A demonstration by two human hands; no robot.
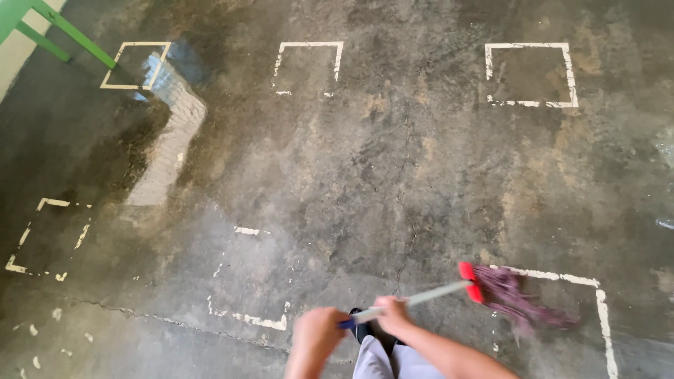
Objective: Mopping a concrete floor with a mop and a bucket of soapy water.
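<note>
Both hands, left (pixel 317 331) and right (pixel 392 314), grasped the mop (pixel 491 288) handle near the person; its reddish head lay right, on the wet concrete floor (pixel 365 175).

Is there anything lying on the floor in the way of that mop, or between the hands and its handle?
Nothing visible. Both the left hand and the right hand already grip the mop handle directly. The purple mop head rests on bare concrete floor by a painted white square, with no object near it.
</note>
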